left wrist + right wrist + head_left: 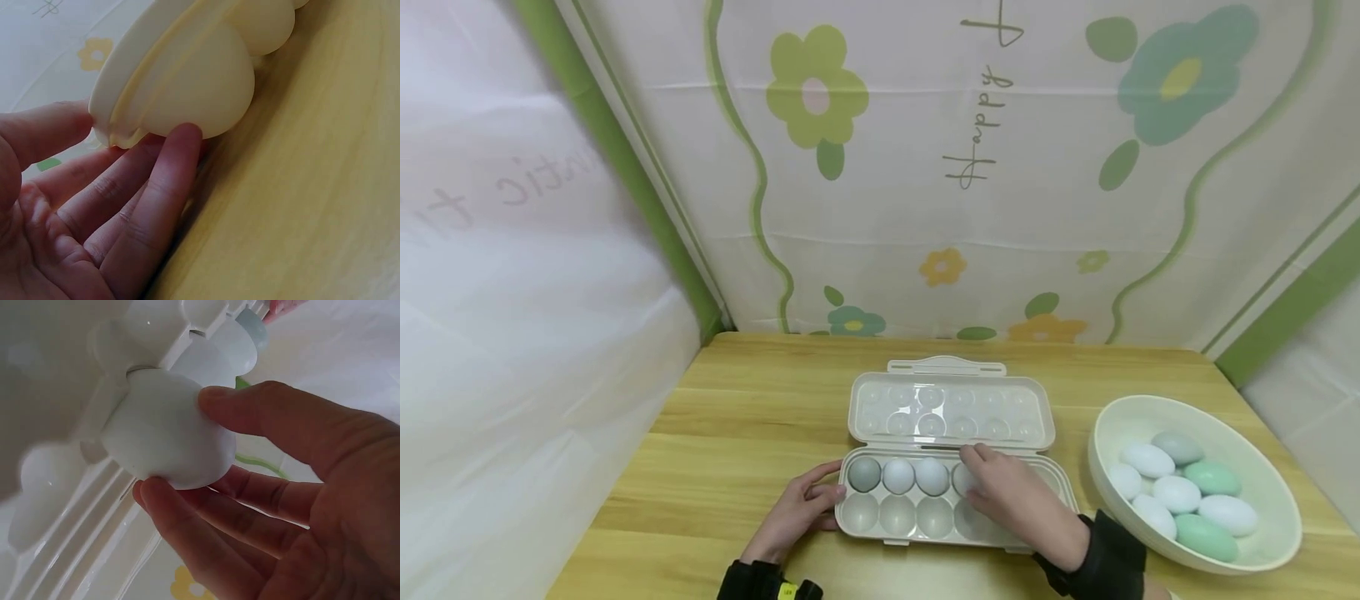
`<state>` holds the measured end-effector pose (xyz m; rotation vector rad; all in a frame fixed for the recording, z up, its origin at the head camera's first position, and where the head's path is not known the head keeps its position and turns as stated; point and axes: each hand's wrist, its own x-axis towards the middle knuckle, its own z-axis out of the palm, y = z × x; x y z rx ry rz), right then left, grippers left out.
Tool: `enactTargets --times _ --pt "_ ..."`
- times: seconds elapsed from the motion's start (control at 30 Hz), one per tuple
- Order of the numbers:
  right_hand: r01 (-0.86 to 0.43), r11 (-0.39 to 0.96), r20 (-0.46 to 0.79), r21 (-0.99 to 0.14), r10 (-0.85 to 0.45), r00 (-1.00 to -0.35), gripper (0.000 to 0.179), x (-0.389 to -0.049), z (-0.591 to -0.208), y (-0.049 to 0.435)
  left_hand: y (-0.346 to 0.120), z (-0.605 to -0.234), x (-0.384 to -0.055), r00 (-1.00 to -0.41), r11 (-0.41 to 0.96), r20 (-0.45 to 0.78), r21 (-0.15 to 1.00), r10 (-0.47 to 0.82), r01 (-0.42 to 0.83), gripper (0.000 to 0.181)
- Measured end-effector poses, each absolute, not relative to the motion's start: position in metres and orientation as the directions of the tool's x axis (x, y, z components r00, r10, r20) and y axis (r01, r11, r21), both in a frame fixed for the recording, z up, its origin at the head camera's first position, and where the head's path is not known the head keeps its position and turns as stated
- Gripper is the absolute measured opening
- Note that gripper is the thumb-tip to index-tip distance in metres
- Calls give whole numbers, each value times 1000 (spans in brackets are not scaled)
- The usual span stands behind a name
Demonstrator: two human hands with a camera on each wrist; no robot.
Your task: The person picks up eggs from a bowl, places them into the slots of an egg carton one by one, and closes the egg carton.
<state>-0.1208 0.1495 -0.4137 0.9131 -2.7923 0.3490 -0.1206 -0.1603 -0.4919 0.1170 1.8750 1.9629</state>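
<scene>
On the table lies an egg box (917, 533) with its lid (951, 408) swung back. In its back row sit a grey-green egg (864, 474) and two white eggs (898, 477). My right hand (1018, 496) pinches another white egg (165, 428) between thumb and fingers, at the cup beside them. The right wrist view shows that egg's lower end in the cup. At the box's left end, my left hand (797, 510) grips it, thumb at the rim and fingers against the underside of an end cup (194, 87).
To the right of the box stands a cream bowl (1285, 521) with several white, green and grey eggs. Patterned cloth walls (880, 208) rise behind and beside the wooden table (730, 433).
</scene>
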Motion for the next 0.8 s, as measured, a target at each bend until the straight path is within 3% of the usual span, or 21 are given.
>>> enactTargets --times 0.8 --pt "-588 787 121 -188 -575 -809 33 -130 -413 146 -160 -491 -121 -908 4 -227 970 351 -241 57"
